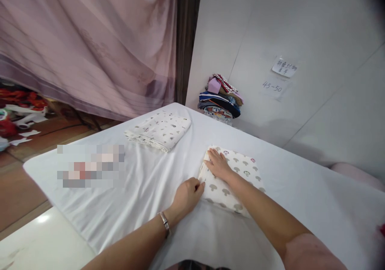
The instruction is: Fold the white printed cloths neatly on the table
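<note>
- Mushroom-print cloth [224,190]: soft, thick folded rectangle, cream with grey-brown and a few red motifs, lying right of centre on the counter [300,206].
- Right hand [219,163]: flat, fingers extended, resting on the cloth's far left corner.
- Left hand [188,195]: fingers curled at its left edge; cannot tell whether they pinch fabric.
- Small-print cloth [164,129]: folded, layered near edge, farther left, well apart.
- White, lightly creased sheeting covers the counter, extending right; the far edge runs beside a smooth grey wall [255,33].
</note>
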Demonstrator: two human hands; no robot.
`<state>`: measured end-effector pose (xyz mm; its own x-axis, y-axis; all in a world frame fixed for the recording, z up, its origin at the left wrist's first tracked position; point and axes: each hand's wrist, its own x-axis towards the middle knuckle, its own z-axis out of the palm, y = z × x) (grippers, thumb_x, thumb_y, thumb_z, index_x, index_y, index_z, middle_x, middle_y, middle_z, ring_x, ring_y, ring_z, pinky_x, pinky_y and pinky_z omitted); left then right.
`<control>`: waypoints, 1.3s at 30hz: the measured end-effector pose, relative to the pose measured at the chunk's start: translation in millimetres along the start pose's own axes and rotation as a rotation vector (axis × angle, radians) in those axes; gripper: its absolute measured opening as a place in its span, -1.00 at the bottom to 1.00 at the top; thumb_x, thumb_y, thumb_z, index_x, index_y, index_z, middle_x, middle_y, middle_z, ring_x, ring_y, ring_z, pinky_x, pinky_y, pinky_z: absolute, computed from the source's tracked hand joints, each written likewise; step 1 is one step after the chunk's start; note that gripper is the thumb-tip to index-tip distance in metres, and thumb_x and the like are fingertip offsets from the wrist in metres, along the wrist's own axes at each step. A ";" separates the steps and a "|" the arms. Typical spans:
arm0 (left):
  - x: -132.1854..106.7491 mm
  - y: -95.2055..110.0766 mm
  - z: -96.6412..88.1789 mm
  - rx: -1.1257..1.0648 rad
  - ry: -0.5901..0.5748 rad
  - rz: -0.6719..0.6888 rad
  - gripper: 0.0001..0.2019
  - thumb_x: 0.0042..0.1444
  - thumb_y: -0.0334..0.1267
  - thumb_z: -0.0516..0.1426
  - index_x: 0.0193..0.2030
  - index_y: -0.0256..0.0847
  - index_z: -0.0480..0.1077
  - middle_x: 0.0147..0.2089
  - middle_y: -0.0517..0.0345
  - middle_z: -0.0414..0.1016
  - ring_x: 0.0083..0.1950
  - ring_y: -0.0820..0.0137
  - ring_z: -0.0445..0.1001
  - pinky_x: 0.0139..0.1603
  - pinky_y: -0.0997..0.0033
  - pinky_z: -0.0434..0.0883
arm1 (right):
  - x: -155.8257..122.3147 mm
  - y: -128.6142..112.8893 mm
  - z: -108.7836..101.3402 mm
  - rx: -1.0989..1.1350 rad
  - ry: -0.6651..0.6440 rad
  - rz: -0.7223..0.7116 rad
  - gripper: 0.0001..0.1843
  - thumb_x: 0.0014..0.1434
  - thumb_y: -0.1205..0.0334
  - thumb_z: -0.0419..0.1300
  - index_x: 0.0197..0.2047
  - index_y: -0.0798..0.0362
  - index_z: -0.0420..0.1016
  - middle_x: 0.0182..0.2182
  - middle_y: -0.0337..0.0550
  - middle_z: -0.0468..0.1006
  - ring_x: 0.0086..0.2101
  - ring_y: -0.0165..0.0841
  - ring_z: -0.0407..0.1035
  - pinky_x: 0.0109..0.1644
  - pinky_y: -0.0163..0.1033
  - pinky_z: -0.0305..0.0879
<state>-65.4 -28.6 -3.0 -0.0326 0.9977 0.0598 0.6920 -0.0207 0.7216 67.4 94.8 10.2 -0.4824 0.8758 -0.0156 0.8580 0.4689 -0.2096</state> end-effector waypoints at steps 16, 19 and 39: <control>0.3 -4.3 2.5 -0.004 0.004 -0.003 -0.67 0.14 -0.12 -0.10 -0.60 -0.21 0.10 -0.55 0.23 0.24 -0.51 0.49 0.18 -0.46 0.45 0.04 | -26.5 -21.4 -4.8 0.122 -0.061 -0.119 -0.36 0.23 -0.07 -0.16 0.28 0.06 -0.03 0.29 -0.09 -0.11 0.27 -0.26 -0.33 0.26 -0.03 -0.37; 0.1 -3.9 1.9 -0.001 0.003 -0.004 -0.66 0.14 -0.11 -0.10 -0.60 -0.21 0.09 -0.55 0.24 0.24 -0.51 0.48 0.18 -0.46 0.45 0.04 | -28.2 -19.5 -6.9 0.074 -0.002 -0.081 -0.34 0.22 -0.06 -0.14 0.29 0.10 -0.06 0.30 -0.05 -0.15 0.27 -0.25 -0.35 0.26 -0.03 -0.38; 1.7 -5.7 0.5 0.000 0.011 -0.028 -0.66 0.13 -0.09 -0.09 -0.59 -0.20 0.12 -0.56 0.23 0.25 -0.50 0.46 0.22 -0.45 0.45 0.06 | 27.1 10.4 2.0 -0.044 0.024 0.021 -0.30 0.22 -0.12 -0.21 0.29 0.14 -0.08 0.28 -0.03 -0.06 0.25 -0.22 -0.24 0.25 0.03 -0.39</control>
<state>-69.0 -26.7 -7.3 -0.0595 0.9971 0.0469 0.6906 0.0072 0.7232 62.9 123.2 5.7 -0.4601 0.8879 0.0035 0.8752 0.4542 -0.1664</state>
